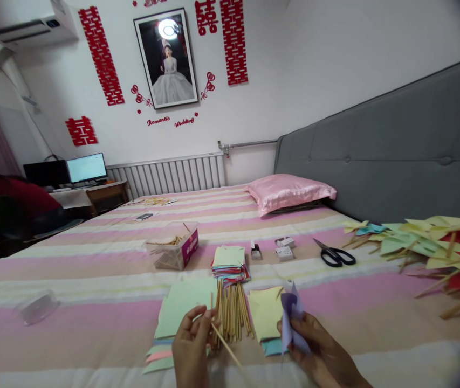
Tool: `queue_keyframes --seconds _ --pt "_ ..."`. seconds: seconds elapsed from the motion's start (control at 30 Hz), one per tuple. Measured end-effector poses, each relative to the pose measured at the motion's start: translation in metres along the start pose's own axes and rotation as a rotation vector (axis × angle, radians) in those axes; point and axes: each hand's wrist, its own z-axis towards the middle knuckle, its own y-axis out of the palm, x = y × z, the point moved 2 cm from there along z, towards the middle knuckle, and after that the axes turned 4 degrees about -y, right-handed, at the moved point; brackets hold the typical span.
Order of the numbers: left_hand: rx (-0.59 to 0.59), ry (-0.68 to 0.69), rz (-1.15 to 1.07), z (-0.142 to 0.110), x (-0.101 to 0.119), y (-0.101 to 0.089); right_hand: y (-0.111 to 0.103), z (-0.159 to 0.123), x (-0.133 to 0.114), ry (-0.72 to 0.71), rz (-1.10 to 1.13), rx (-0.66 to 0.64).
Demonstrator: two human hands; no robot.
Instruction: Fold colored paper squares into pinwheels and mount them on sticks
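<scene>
My left hand [192, 345] is closed, thumb against fingers, around a thin wooden stick [227, 346] that slants down to the right. My right hand [314, 345] pinches a purple paper pinwheel [294, 318] whose corners are curled inward. Between the hands lies a row of wooden sticks [233, 312] on the bedspread. Beside my left hand are green paper sheets [185, 302], with blue and pink ones showing below. Partly behind the purple paper rests a stack of yellow cut squares [266, 310] over blue paper. Farther back stands a pile of coloured squares [230, 261].
A clear plastic box [173, 250] holds more sticks. Small boxes [284, 252] and black-handled scissors [335, 255] lie toward the right. Finished pinwheels [427, 242] are heaped at far right. A clear lid [38, 308] is at left, a pink pillow [290, 193] by the grey headboard [391, 140].
</scene>
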Motion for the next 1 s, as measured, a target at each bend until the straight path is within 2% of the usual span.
queue_keyframes --seconds 0.2,0.4,0.5,0.6,0.7,0.8,0.9,1.0 --pt "-0.387 0.029 -0.016 -0.012 -0.006 0.018 0.012 -0.004 -0.004 0.006 -0.089 -0.137" --pt "-0.624 -0.094 0.027 -0.03 -0.019 0.034 0.016 -0.004 0.004 -0.009 -0.113 -0.237" --pt "-0.647 -0.099 0.033 -0.037 -0.026 0.04 0.019 -0.005 0.009 -0.011 -0.093 -0.292" --pt "-0.609 -0.036 0.091 -0.036 -0.024 0.038 0.017 -0.005 0.006 -0.08 -0.211 -0.281" --pt "-0.504 0.087 0.195 -0.026 -0.014 0.026 0.015 -0.004 -0.001 -0.201 -0.388 -0.242" --pt "-0.419 0.304 0.284 -0.017 0.001 0.012 0.015 -0.005 -0.007 -0.311 -0.596 -0.223" --pt "-0.477 0.435 0.385 -0.013 0.008 0.004 0.021 -0.009 -0.011 -0.563 -0.944 -0.308" --pt "-0.525 0.389 0.466 -0.012 0.008 0.001 0.026 -0.012 -0.012 -0.851 -1.197 -0.388"
